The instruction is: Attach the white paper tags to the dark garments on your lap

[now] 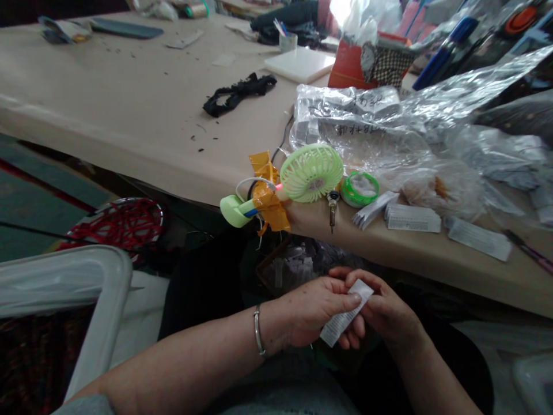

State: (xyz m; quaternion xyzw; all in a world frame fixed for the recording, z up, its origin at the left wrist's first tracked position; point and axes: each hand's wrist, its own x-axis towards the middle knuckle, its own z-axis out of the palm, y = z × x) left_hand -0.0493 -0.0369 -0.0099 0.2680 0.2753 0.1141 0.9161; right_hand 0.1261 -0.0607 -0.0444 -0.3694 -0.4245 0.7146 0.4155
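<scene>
A white printed label [339, 327], or a thin stack of them, slants between my two hands in front of the table edge. My left hand [309, 311] grips it, thumb pressed flat on its face and fingers underneath. At its upper right edge, my right hand [391, 314] is closed on it with curled fingers, partly hidden behind it. On the table edge above lie a fanned bundle of labels [375, 208], a stack of labels [413, 219] and further labels [480, 237].
A green fan [311, 173] is fixed at the table edge with orange tape [273, 210]. Beside it are a green round tub [360, 189] and a pointed metal tool [332, 210]. Clear plastic bags [415, 127] cover the right side. A white bin [116, 288] stands at left.
</scene>
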